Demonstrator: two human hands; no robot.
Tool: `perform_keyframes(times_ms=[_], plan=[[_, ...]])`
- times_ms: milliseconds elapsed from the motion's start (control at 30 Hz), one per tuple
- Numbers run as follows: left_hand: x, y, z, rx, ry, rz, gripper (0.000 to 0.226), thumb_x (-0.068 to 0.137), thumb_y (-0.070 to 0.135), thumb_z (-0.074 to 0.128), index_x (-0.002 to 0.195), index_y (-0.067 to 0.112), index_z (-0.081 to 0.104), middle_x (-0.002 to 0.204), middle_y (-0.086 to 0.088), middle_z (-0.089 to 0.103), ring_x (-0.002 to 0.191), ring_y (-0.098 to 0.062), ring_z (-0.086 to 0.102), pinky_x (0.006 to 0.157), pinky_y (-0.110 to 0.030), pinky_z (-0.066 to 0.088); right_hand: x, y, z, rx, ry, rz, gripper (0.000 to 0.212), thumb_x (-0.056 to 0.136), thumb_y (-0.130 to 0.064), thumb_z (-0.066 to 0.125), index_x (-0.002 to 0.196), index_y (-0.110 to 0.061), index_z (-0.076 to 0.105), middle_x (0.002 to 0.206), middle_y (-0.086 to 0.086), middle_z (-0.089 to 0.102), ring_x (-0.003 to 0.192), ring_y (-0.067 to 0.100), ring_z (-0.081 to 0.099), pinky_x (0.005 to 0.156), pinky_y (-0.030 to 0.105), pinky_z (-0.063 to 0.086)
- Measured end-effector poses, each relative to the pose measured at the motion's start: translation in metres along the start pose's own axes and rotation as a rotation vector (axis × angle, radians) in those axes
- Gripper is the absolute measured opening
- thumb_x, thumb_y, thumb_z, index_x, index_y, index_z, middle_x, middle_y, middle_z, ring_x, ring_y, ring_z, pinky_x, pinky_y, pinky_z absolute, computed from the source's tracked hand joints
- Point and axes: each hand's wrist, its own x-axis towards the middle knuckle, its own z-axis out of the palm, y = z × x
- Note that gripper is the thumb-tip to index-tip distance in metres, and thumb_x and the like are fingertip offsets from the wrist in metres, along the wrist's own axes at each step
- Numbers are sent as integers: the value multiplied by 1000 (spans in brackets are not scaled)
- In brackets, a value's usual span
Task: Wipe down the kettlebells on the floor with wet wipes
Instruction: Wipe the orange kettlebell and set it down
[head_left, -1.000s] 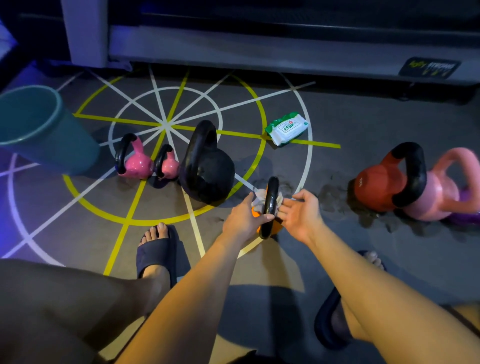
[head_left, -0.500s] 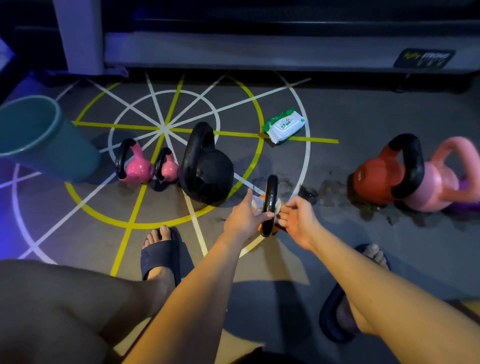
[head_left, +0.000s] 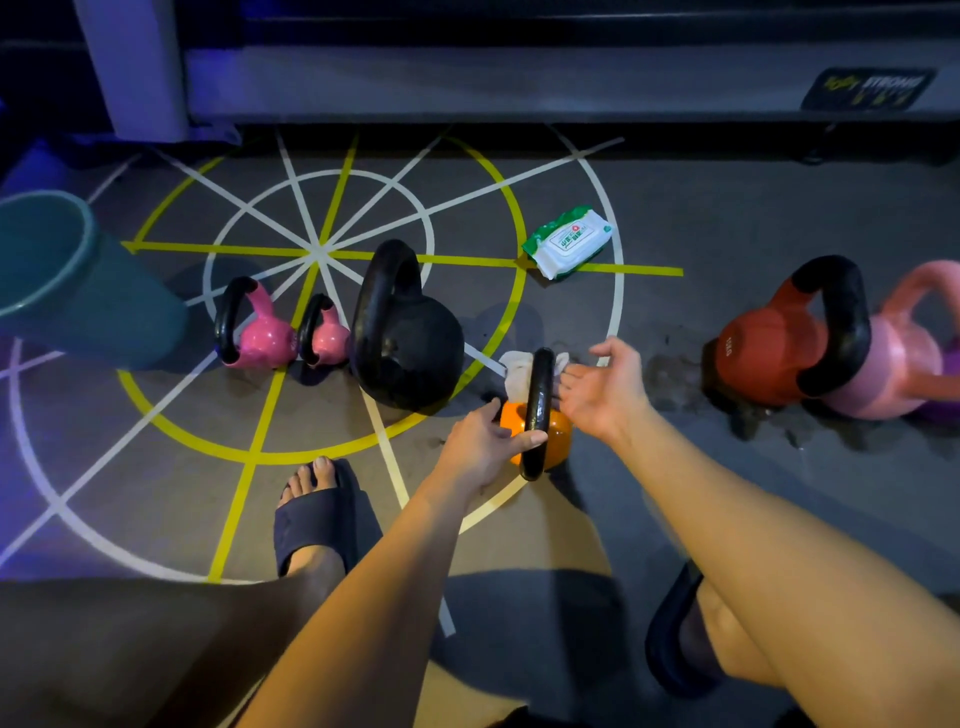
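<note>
Kettlebell (head_left: 557, 440), head view: stood on the floor (head_left: 701, 218) beside the black kettlebell (head_left: 415, 353), gripped at its handle (head_left: 540, 395) by the left hand (head_left: 480, 447). The right hand (head_left: 605, 395) is held open beside the wipe (head_left: 517, 374). Unpinched, the wipe could be dropped; once wetted, the body could slip. Body: glossy orange, round. Handle: black loop. Wipe: crumpled white.

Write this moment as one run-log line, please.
left hand: holds orange kettlebell with black handle | right hand: open beside white wet wipe
</note>
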Motion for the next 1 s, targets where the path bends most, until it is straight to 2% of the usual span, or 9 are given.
perform_keyframes(times_ms=[100, 167, 300, 400, 500, 633, 733, 933, 1000], plan=[[-2, 0, -1, -23, -21, 6, 93, 81, 56, 77, 155, 16, 36, 136, -6, 64, 126, -23, 59, 99, -36, 44, 4, 2, 7, 41, 40, 4, 26, 69, -31, 48, 79, -7, 54, 67, 6, 58, 59, 20, 55, 69, 33, 45], [-2, 1, -4, -17, -29, 21, 87, 81, 56, 77, 151, 16, 42, 137, -5, 64, 125, -22, 59, 99, -34, 45, 6, 5, 7, 16, 37, 8, 19, 75, -31, 45, 69, -13, 48, 63, 1, 44, 52, 15, 39, 58, 30, 36], [-3, 3, -6, 29, 9, 31, 95, 74, 62, 80, 152, 24, 41, 136, 2, 64, 125, -19, 59, 106, -47, 47, -3, 11, 3, -158, 6, 7, 26, 84, -31, 39, 71, -12, 51, 64, 4, 51, 54, 17, 49, 62, 33, 40], [-9, 6, -5, 27, 33, 67, 78, 76, 59, 81, 140, 22, 54, 127, 3, 68, 117, -16, 63, 101, -39, 50, -12, 21, -3, -229, 33, 5, 23, 83, -29, 40, 79, -10, 53, 74, 6, 57, 66, 22, 58, 69, 36, 45], [-16, 13, 0, 48, 39, 143, 48, 84, 45, 79, 121, 18, 66, 114, 4, 72, 109, -12, 67, 86, -25, 48, -19, 31, -10, -226, 64, -23, 16, 82, -25, 39, 71, -16, 46, 71, 5, 57, 63, 20, 58, 64, 34, 41], [-25, 13, 13, 134, 25, 164, 46, 74, 58, 81, 104, 25, 69, 93, 3, 75, 93, -16, 69, 81, -36, 55, -26, 29, -10, -197, 49, 6, 13, 81, -23, 41, 69, -18, 43, 61, 0, 48, 55, 20, 50, 50, 29, 43], [-23, 10, 19, 227, 56, 170, 44, 77, 51, 80, 105, 22, 61, 91, 3, 70, 91, -21, 65, 75, -37, 53, -21, 29, -6, -133, 52, -2, 16, 80, -21, 45, 79, -10, 56, 75, 7, 60, 63, 22, 60, 67, 32, 50], [-20, 16, 24, 445, 123, 215, 48, 91, 30, 62, 134, 20, 42, 105, -4, 64, 101, -32, 64, 77, -41, 51, 0, 15, 5, 4, 133, -61, 4, 74, -16, 50, 77, -16, 48, 72, 5, 56, 54, 19, 60, 68, 33, 50], [-16, 16, 13, 494, 158, 214, 46, 92, 25, 59, 135, 26, 42, 109, -3, 66, 103, -28, 65, 84, -44, 55, 7, 17, 3, 51, 138, -54, 37, 59, -16, 57, 95, -9, 54, 95, 13, 67, 79, 28, 66, 87, 36, 56]])
